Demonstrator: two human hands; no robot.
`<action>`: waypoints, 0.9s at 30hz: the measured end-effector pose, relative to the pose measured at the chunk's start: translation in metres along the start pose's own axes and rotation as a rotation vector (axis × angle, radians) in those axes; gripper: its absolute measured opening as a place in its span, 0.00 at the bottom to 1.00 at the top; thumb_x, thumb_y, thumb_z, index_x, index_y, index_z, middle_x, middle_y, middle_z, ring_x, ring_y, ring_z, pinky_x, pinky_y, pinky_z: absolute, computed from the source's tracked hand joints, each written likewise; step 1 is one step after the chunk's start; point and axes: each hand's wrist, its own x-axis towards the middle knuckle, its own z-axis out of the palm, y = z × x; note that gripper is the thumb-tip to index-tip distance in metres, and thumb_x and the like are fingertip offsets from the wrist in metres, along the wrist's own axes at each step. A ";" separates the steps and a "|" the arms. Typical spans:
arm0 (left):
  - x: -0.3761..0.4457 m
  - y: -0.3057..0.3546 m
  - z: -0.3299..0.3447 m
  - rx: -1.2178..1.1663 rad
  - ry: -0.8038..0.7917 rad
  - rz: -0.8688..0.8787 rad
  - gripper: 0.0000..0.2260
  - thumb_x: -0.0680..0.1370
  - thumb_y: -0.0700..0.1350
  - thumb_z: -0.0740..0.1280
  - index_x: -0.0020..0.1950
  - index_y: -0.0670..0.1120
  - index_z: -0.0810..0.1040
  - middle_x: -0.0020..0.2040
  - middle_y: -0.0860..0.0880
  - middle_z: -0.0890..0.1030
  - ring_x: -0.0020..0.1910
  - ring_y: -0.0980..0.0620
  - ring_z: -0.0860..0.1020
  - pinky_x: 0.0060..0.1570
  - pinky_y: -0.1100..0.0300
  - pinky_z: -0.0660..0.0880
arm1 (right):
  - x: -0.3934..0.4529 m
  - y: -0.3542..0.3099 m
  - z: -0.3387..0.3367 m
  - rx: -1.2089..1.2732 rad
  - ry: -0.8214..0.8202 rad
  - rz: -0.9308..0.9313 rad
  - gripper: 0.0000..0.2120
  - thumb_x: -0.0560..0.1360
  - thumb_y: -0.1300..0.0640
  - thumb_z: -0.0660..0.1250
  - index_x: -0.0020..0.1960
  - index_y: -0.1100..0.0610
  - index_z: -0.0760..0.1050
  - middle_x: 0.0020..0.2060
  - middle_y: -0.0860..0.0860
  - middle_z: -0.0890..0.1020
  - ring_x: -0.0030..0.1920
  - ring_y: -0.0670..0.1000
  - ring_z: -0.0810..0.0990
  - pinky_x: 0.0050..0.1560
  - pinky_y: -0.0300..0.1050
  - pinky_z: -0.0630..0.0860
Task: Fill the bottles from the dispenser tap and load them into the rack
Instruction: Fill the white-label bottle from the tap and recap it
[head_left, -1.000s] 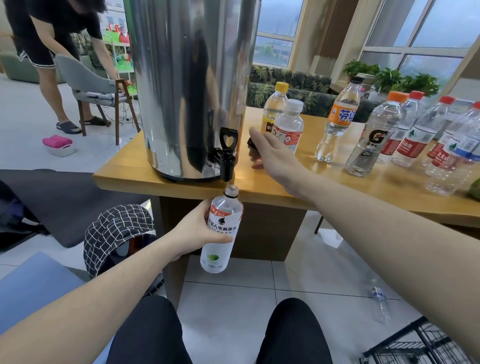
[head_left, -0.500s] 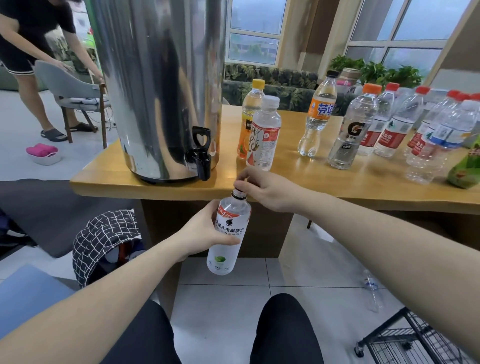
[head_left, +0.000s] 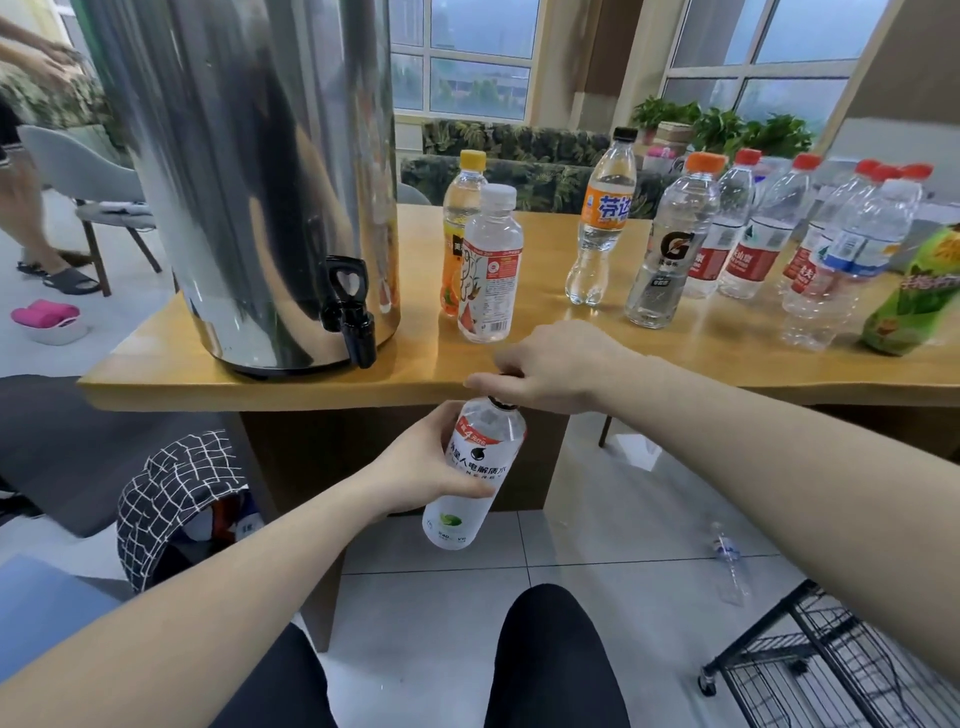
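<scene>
My left hand (head_left: 421, 467) grips a clear, white-labelled bottle (head_left: 475, 478) upright below the table's front edge, to the right of the tap. On top of its neck my right hand (head_left: 550, 366) pinches a dark cap (head_left: 506, 401), mostly hidden by the fingers. The steel dispenser (head_left: 249, 171) stands on the wooden table (head_left: 208, 371), its black tap (head_left: 350, 312) over the front edge. Several capped bottles stand on the table, the nearest a white-capped one (head_left: 491, 265). A black wire rack (head_left: 831, 670) sits on the floor at the lower right.
A bottle (head_left: 730, 564) lies on the tiled floor near the rack. A checked bag (head_left: 171, 493) sits under the table at the left. A person stands by a grey chair (head_left: 83, 182) at the far left. My knees show at the bottom.
My left hand moved the bottle from under the tap to the right. My right hand came back from the table to the bottle's neck and now holds the cap on it.
</scene>
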 end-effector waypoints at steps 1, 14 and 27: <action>0.002 0.002 0.002 -0.002 -0.009 0.003 0.37 0.67 0.45 0.81 0.72 0.55 0.67 0.60 0.57 0.80 0.59 0.60 0.78 0.61 0.57 0.76 | 0.001 0.001 0.001 -0.012 -0.014 0.056 0.34 0.77 0.27 0.43 0.40 0.52 0.75 0.31 0.48 0.77 0.33 0.47 0.76 0.35 0.44 0.75; 0.025 0.015 0.015 -0.035 -0.039 0.016 0.35 0.67 0.47 0.82 0.69 0.58 0.68 0.59 0.59 0.80 0.59 0.61 0.77 0.59 0.58 0.75 | -0.019 0.031 0.001 0.282 0.004 -0.029 0.15 0.80 0.37 0.57 0.56 0.48 0.66 0.38 0.47 0.78 0.38 0.47 0.77 0.35 0.40 0.69; 0.043 0.033 0.034 -0.033 -0.105 0.043 0.35 0.69 0.47 0.80 0.69 0.60 0.67 0.58 0.60 0.80 0.58 0.62 0.77 0.50 0.66 0.73 | -0.040 0.062 -0.001 0.092 0.056 0.153 0.32 0.74 0.25 0.45 0.51 0.52 0.70 0.39 0.50 0.80 0.38 0.49 0.77 0.41 0.48 0.75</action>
